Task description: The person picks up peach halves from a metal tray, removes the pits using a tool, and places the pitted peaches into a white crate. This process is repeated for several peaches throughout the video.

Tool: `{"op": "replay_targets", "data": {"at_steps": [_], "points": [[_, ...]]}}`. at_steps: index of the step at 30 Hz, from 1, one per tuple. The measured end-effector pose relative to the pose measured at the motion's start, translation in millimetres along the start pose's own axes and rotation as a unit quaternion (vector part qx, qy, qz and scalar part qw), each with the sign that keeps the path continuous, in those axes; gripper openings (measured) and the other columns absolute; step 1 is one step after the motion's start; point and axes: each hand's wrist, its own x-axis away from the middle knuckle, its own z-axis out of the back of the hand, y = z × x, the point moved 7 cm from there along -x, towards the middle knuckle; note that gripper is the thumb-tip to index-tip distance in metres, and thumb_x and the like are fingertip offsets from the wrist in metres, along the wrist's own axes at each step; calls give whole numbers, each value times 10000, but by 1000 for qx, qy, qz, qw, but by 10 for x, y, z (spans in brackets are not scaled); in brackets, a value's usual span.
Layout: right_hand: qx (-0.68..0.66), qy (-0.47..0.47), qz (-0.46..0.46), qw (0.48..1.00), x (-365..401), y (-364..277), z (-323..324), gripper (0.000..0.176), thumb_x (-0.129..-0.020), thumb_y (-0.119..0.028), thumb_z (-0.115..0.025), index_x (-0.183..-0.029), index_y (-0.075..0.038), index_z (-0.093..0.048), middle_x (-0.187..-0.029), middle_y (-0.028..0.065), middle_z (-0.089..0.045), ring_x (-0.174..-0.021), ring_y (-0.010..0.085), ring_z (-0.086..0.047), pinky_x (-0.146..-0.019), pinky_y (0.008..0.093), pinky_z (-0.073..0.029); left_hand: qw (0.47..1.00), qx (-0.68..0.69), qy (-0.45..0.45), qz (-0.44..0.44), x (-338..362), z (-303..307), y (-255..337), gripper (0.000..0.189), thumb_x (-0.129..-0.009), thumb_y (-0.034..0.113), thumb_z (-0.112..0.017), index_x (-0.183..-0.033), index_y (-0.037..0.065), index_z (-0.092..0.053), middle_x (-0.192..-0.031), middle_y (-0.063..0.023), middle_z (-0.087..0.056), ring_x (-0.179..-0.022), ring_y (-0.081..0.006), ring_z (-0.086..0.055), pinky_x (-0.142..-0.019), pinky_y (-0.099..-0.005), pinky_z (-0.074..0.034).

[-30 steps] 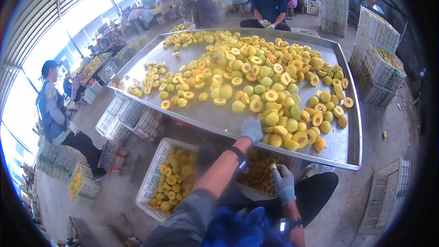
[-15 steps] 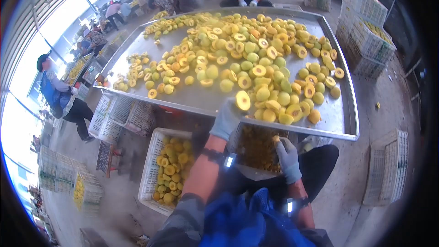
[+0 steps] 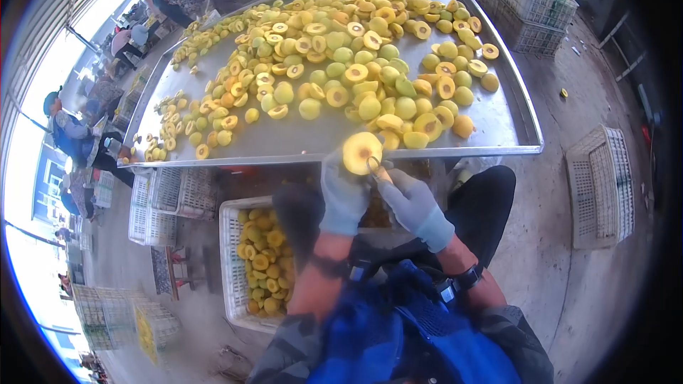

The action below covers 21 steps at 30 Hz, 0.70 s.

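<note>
My left hand [image 3: 344,192], in a light glove, holds up a halved yellow fruit [image 3: 361,151] with its cut face and brown centre showing. In my gloved right hand [image 3: 413,206] is a small tool [image 3: 377,168], its looped metal end touching the lower right of the cut face. Both hands are close together in front of the near rim of a metal tray table [image 3: 313,156]. Halved and whole yellow-green fruits [image 3: 341,55] are heaped on that table. Below my hands a container [image 3: 377,218] is partly hidden.
A white crate [image 3: 230,263] of fruit halves stands on the floor at left. Empty-looking crates [image 3: 602,188] are at right, stacked crates [image 3: 530,7] at upper right. A person in blue [image 3: 67,128] and other people are at left and top.
My right hand has risen from the container to the fruit half, bringing the tool against it. My left hand keeps its fruit, now turned cut face up. The view has shifted.
</note>
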Motion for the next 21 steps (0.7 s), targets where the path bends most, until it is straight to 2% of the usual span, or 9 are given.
{"op": "replay_targets", "data": {"at_steps": [2,4,6,7,8,11,17,20,21], "points": [[23,29,42,998,-3,-5,17,294,-1036,-304,-603,-1046,-16,-663,-699,139,-651,-595,209,-642,-570,368,-497,1000,-7,18,-7,44,32,-142,312,-883,-50,-717,-1190,-18,-674,-1100,-132,-724,-950,-233,-710,-811,-343,-600],[56,54,82,994,-13,-24,36,319,-1042,-319,-584,-1037,-9,-657,-720,196,-658,-622,295,-668,-606,411,-509,988,-125,30,-87,59,-1,-48,278,-967,67,-652,-1234,-14,-648,-1159,-143,-704,-987,-241,-698,-855,-353,-590],[89,76,109,987,-6,-81,26,344,-1046,-338,-565,-1043,-5,-652,-751,233,-665,-681,368,-682,-641,450,-517,998,-8,48,-42,51,-26,-69,316,-1036,200,-571,-1269,-7,-623,-1207,-152,-684,-1020,-249,-685,-894,-359,-576],[106,86,123,983,4,-101,26,357,-1048,-348,-556,-1045,-3,-649,-767,252,-668,-711,404,-690,-658,469,-521,983,168,57,46,69,-78,-144,364,-1062,275,-522,-1281,-1,-611,-1225,-155,-674,-1035,-253,-678,-911,-361,-568],[133,85,123,980,16,-94,16,364,-1049,-353,-550,-1050,0,-640,-777,262,-670,-734,422,-690,-667,482,-520,930,337,65,132,107,-167,-214,421,-1088,350,-473,-1294,4,-599,-1244,-159,-665,-1050,-258,-671,-928,-362,-560],[182,79,116,973,16,-98,4,381,-1050,-363,-535,-1058,9,-614,-804,290,-674,-791,468,-687,-693,521,-517,939,283,100,169,110,-194,-229,550,-1112,448,-338,-1294,-17,-567,-1225,-196,-670,-1100,-239,-652,-915,-345,-578],[187,63,93,976,4,-17,-3,395,-1056,-361,-512,-1048,28,-585,-843,325,-675,-836,504,-672,-723,557,-507,973,104,162,129,95,-195,-149,522,-1096,401,-376,-1162,-41,-646,-1044,-190,-720,-923,-254,-701,-834,-343,-585],[196,44,91,975,-3,-24,-8,396,-1058,-352,-505,-1040,35,-587,-865,334,-674,-866,503,-670,-738,553,-508,964,98,136,207,88,-238,-49,416,-1110,295,-341,-1200,-11,-609,-1056,-153,-713,-906,-226,-690,-766,-334,-570],[204,31,85,975,-6,-29,1,392,-1059,-346,-502,-1030,35,-590,-871,336,-673,-877,504,-668,-742,551,-508,973,59,131,182,74,-213,-35,402,-1104,277,-347,-1175,-11,-618,-1029,-152,-717,-884,-223,-693,-752,-332,-568]]}}
